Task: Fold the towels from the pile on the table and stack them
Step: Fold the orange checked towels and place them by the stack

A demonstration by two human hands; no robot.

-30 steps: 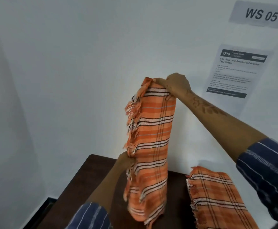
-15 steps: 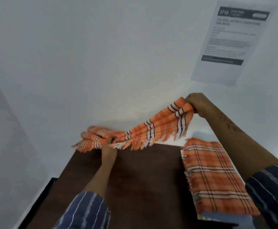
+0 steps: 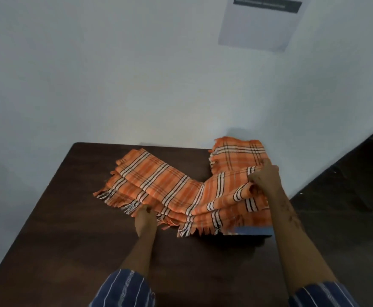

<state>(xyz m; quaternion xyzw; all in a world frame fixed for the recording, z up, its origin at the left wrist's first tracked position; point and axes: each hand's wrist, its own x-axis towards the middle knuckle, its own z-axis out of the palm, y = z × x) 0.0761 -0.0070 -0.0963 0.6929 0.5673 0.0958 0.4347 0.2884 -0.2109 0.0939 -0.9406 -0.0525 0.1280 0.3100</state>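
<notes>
The towel [image 3: 159, 185] is a thin woven cloth in orange plaid, crossed by white bands and narrow black lines, with loose fringe along its short ends. It lies folded into a long strip across the dark brown worktop [image 3: 70, 229], whose surface is smooth and matte with a rounded far corner.

The left hand [image 3: 144, 220] rests at the near edge of the strip, fingers closed in a pinch on the fringed edge; the towel extends away from this hand toward the wall and to its right. The right hand [image 3: 264, 180] is clamped on the opposite end of the strip, fingers curled around a bunched fold held slightly above the surface. Directly beneath and beyond the right hand lies the stack of folded towels [image 3: 238, 154], same orange plaid, flat and rectangular, fringe facing left. A blue layer [image 3: 253, 230] shows at the stack's near edge, just beside the right forearm.

Both sleeves are dark blue with thin white stripes.
</notes>
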